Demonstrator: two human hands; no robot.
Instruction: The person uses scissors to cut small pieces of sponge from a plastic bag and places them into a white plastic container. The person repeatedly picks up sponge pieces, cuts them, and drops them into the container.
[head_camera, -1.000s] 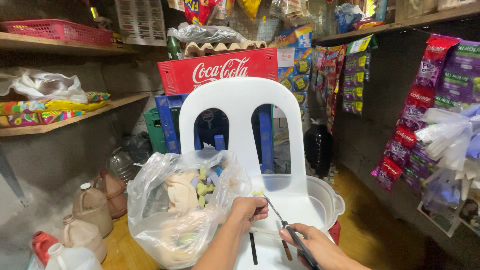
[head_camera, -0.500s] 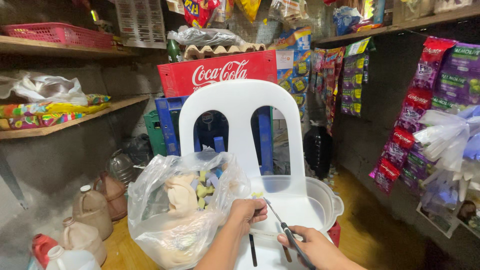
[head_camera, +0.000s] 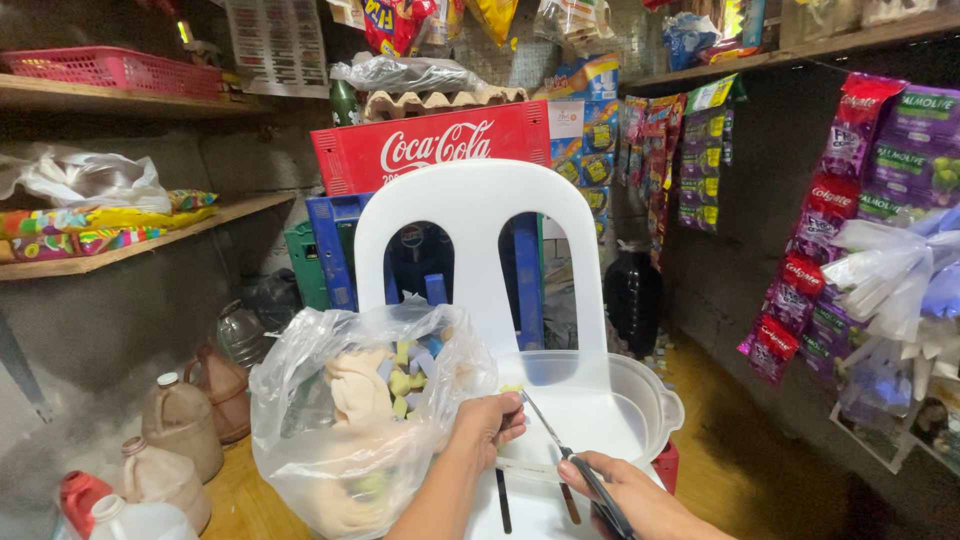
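Little is changed since a second ago: both hands are kept at the same spot, the scissors' tip merely shifted slightly closer to the left fingers. Nearest, the right hand is closed around the scissors. Beyond, the left hand is pinched on a small yellowish piece over the clear basin. Beside it, a plastic bag of pieces is slumped on the white chair. Snipping seems underway.

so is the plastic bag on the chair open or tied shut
Open: the clear plastic bag gapes at its top, showing yellow and blue pieces inside, beside the left hand.
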